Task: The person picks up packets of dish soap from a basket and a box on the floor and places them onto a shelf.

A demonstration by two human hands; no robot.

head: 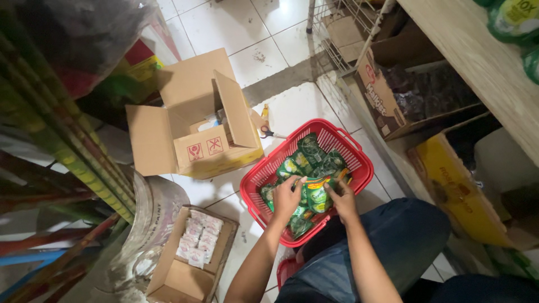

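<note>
**Both hands on one green sachet above the red basket**

The left hand (pixel 287 197) and the right hand (pixel 342 199) meet over a red plastic shopping basket with slotted walls (pixel 359 147), which sits on the white tiled floor (pixel 224 22) just in front of the person's knees; between them they hold a green and yellow foil sachet (pixel 318 193), the left fingers curled over its near edge, the right fingers pinching its far side; more green sachets (pixel 309 151) lie heaped in the basket beneath. The risk, as I judge it, is a slip; the foil looks slick and the grip is shallow, so the sachet could drop back among the others, or over the rim onto the tiles. The aisle is cramped and dim; an open brown cardboard box (pixel 193 120) stands to the left, orange-handled scissors (pixel 268 132) lie beside it, a smaller carton of white packets (pixel 196 238) is nearer, and wooden shelves (pixel 483 62) carry boxed stock on the right.
</note>
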